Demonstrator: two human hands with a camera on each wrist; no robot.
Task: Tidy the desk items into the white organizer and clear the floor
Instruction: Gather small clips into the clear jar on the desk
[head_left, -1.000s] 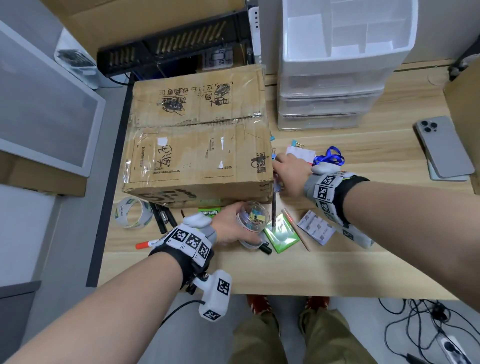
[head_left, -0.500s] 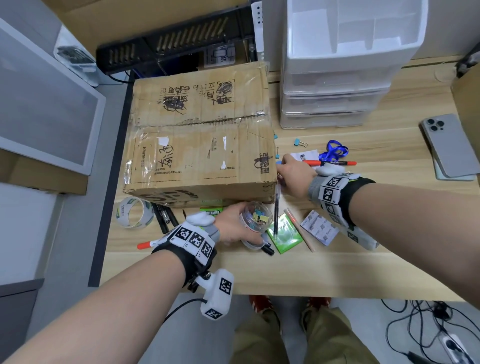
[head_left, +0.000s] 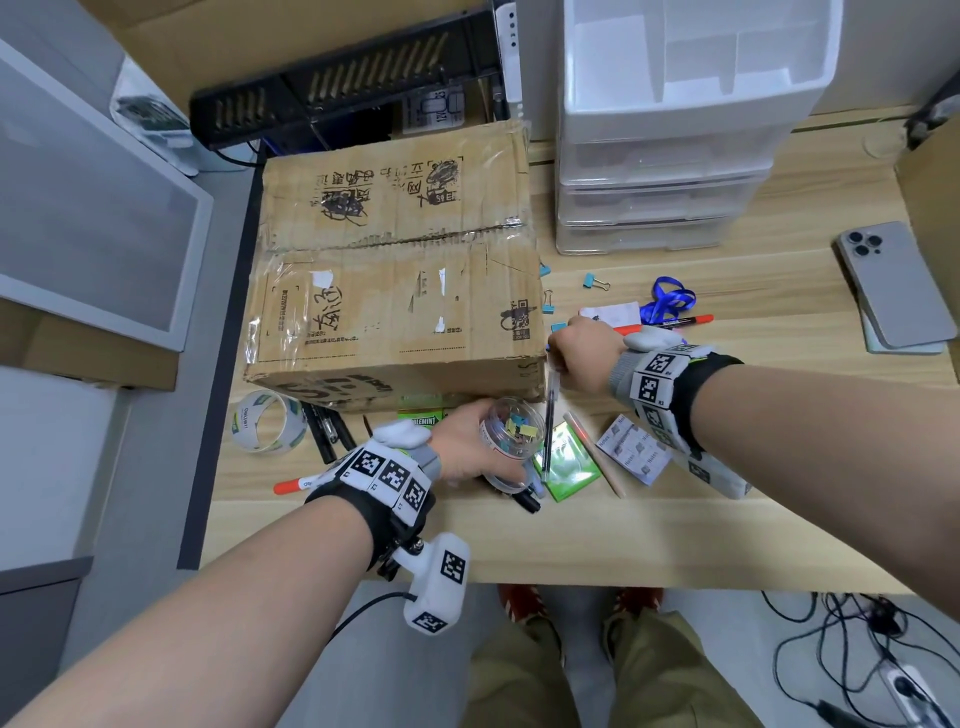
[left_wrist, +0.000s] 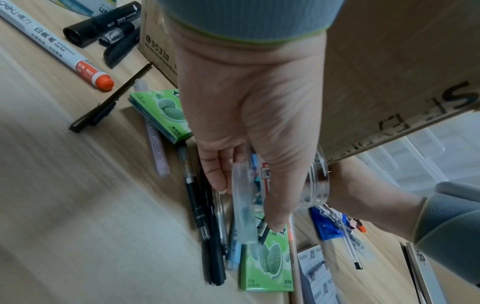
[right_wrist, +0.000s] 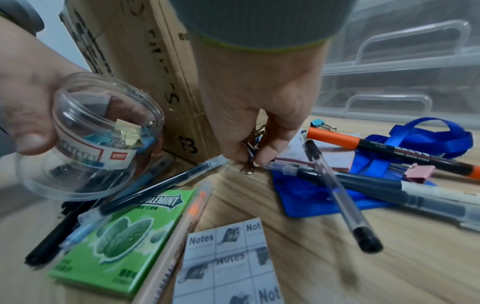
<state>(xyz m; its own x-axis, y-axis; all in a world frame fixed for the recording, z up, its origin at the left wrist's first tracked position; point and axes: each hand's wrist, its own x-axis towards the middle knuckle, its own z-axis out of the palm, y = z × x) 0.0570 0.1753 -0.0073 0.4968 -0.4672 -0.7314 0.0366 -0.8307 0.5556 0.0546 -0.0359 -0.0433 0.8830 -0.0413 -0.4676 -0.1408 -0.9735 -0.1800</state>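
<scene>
Clear plastic jar (head_left: 511, 432) of coloured binder clips (head_left: 522, 429) sits gripped in our left hand (head_left: 470, 441); at two o'clock, our right hand (head_left: 584, 358) pinches small clips (right_wrist: 250, 148) near the cardboard box (head_left: 400, 270).

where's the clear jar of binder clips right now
In the head view the clear jar is held by the left hand at the desk's front, just before the cardboard box, beside the green gum pack.

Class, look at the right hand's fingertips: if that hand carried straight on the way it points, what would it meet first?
Probably the desk: the right hand, pinching binder clips, points down with fingertips just above the wood; how close is unclear.
</scene>
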